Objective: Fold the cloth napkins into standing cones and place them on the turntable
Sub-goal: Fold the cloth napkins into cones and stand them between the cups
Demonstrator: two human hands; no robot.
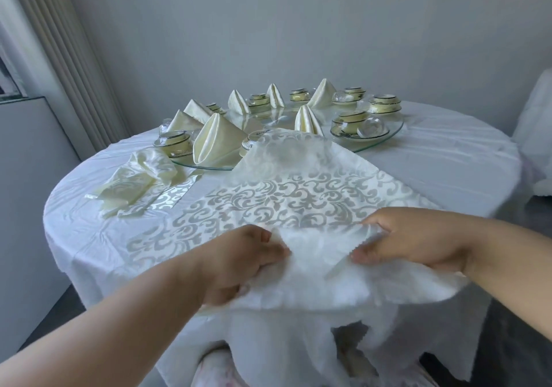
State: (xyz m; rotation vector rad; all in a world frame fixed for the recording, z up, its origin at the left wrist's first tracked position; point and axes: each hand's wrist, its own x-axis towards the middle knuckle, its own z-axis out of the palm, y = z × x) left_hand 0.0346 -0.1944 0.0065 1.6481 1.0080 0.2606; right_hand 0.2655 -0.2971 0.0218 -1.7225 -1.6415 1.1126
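Round table (448, 159) under a white tablecloth; glass turntable (397, 131) at the far middle.

Open napkin (283, 195), cream with a silver scroll pattern, spread over the near half of the table. Its far edge is lifted and blurred, and it hides the near rim of the turntable and part of a bowl there. Its near edge hangs off the table's near side.

Left hand (239, 264) grips the napkin's near edge, thumb on top and fingers curled under the cloth. Right hand (409, 243) pinches the same edge just to the right, with bunched cloth between the two hands. The hands are close but not touching.

On the turntable: a large folded cone (215, 141) at the near left, upright, with its opening facing the camera. A smaller cone (307, 119) stands near the middle, just beyond the lifted cloth. More cones stand along the far rim, one at the far right (322, 93). Gold-rimmed bowls (383, 105) and clear glass pieces stand between the cones; the exact count is unclear.

Left of the turntable, on the tablecloth: a heap of unfolded napkins (137, 183), crumpled, one with the patterned side up.

Around the table: curtain (59, 42) at far left, plain grey wall behind, and something draped in white cloth (534, 135) at the right edge. A covered seat (215, 368) is just visible below the near edge.
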